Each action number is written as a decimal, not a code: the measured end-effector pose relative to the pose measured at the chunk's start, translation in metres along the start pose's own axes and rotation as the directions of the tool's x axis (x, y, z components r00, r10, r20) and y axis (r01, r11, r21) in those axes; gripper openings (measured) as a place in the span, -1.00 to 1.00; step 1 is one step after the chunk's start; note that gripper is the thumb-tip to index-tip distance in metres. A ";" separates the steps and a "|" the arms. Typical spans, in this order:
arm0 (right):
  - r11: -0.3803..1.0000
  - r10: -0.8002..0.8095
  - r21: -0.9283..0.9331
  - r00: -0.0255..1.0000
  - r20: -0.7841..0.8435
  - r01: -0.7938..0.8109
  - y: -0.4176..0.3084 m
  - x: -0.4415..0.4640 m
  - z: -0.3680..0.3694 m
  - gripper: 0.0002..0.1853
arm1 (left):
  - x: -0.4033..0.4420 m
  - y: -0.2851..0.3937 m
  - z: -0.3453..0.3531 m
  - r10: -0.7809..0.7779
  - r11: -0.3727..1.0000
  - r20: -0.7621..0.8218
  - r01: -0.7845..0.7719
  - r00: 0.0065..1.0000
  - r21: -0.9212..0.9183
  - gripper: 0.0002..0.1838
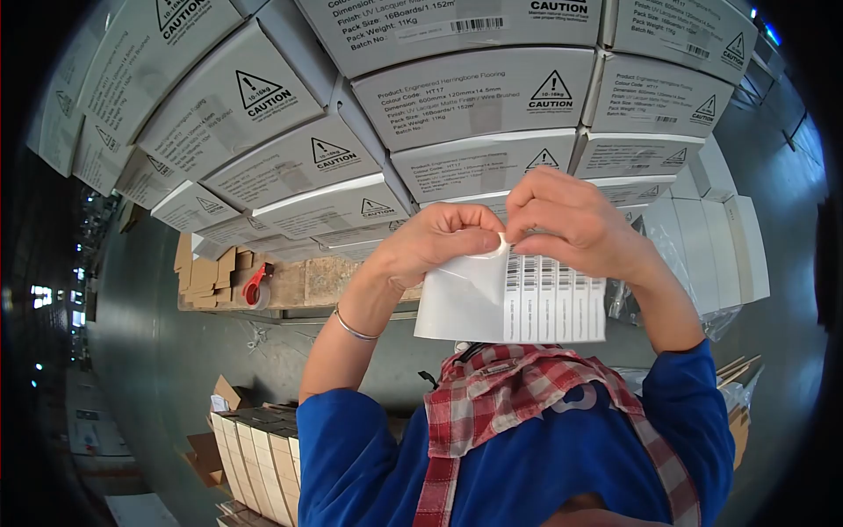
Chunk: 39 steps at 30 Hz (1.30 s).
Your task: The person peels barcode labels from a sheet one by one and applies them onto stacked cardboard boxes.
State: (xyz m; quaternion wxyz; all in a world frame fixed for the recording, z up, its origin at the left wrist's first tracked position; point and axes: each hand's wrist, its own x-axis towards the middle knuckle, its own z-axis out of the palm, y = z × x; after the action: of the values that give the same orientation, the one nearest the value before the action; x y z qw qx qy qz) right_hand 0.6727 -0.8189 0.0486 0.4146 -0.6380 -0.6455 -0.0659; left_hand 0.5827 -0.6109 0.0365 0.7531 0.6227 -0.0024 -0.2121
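We have a white rectangular label sheet (461, 299) up in front of the chest, in both hands, near the grey-white cardboard boxes (479, 92). Left hand (452, 233) is closed, thumb and fingers pinching the sheet's top edge. Right hand (566, 220) is narrow, fingertips pinching the same edge right beside it; we can't tell whether a label corner is already up between the tips.

Progress, our judgement: partway. Sheet's left portion is bare, so that part looks used; the right portion still bears a row of narrow black-and-white barcode labels (555, 303), so those remain. The top middle box already carries a white barcode strip (477, 25); we see none on the face of the box below it. Other faces are partly hidden or too small to call. A red tape dispenser (255, 285) lies aside, untouched, on the brown wooden desk (329, 277).
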 end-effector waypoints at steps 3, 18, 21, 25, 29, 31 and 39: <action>0.997 0.005 0.075 1.000 -0.006 -0.004 0.001 0.000 0.000 -0.81 | -0.001 0.001 0.000 -0.031 0.998 -0.013 0.030 0.999 -0.062 -0.94; 0.901 0.430 0.257 0.793 -0.432 -0.349 0.027 -0.015 0.003 -0.91 | 0.008 -0.064 -0.014 0.692 0.520 -0.285 -0.183 0.664 0.835 -0.76; 0.846 0.527 0.338 0.738 -0.422 -0.412 0.035 -0.019 0.018 -0.94 | 0.008 -0.064 -0.007 0.667 0.648 -0.394 -0.232 0.632 0.726 -0.77; 0.878 0.474 0.287 0.779 -0.411 -0.383 0.042 -0.022 0.031 -0.93 | 0.005 -0.058 0.003 0.656 0.700 -0.462 -0.251 0.596 0.669 -0.81; 0.870 0.488 0.278 0.784 -0.383 -0.407 0.044 -0.026 0.042 -0.94 | 0.008 -0.061 0.000 0.636 0.707 -0.500 -0.184 0.587 0.683 -0.84; 0.847 0.523 0.331 0.761 -0.383 -0.416 0.047 -0.031 0.049 -0.94 | 0.012 -0.067 -0.008 0.623 0.730 -0.530 -0.186 0.574 0.657 -0.86; 0.627 0.763 0.604 0.543 -0.351 -0.492 0.064 -0.044 0.082 -0.92 | 0.023 -0.080 -0.031 0.596 0.728 -0.494 -0.167 0.633 0.665 -0.85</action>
State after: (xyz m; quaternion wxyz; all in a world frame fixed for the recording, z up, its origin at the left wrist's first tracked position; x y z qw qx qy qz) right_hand 0.6853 -0.7909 -0.0602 0.7151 -0.6677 -0.2014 0.0476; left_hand 0.5862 -0.6003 -0.0513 0.5090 0.8304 0.0720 0.2150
